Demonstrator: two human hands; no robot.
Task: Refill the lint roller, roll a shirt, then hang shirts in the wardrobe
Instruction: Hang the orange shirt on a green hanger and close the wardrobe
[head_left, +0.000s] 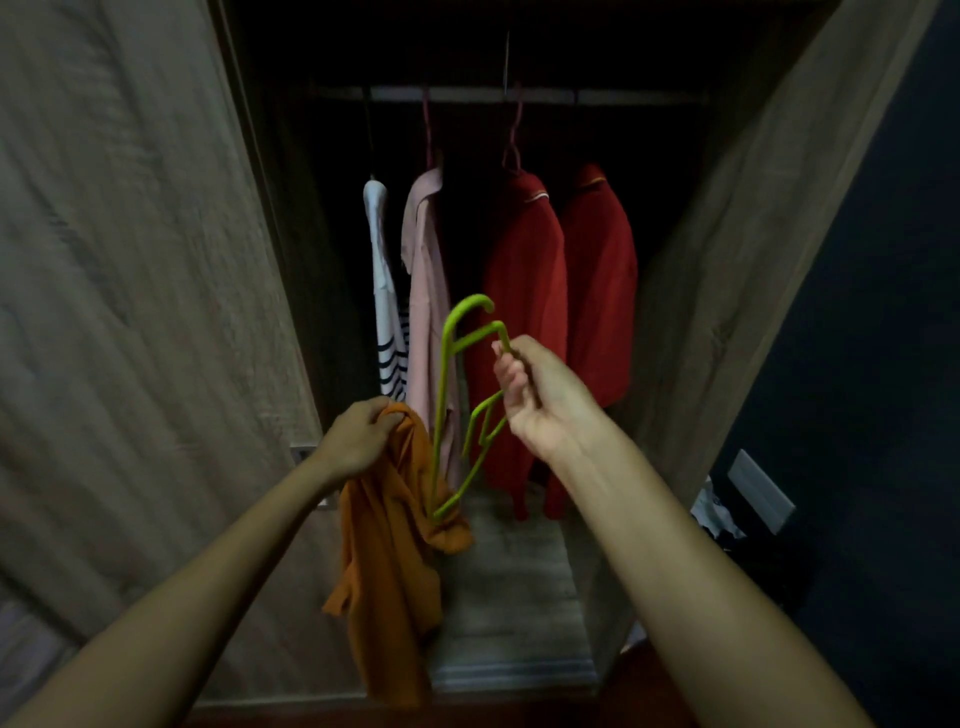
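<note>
Nearest you: your left hand (363, 436) is bunched round the top of the orange shirt (387, 566), the rest hanging limp below it. Your right hand (540, 400) pinches the green hangers (452, 364) near the upper end — looks like two of them held together, hooks up, lower tips poking into the shirt fabric.

Handling, my read: the shirt is light and floppy, so it'll slide off anything not fed through properly — take it at the collar or shoulder seam, not a fistful mid-body. The hangers are thin, stiff plastic, probably a bit springy; hold one at the neck just under the hook and drop the spare first.

Further in: the wardrobe (717, 270) stands open. On the rail (519, 96), left to right, hang a striped white top (387, 312), a pink shirt (428, 291) and two red shirts (561, 291). The rail right of the reds is too dark to judge for space.
</note>
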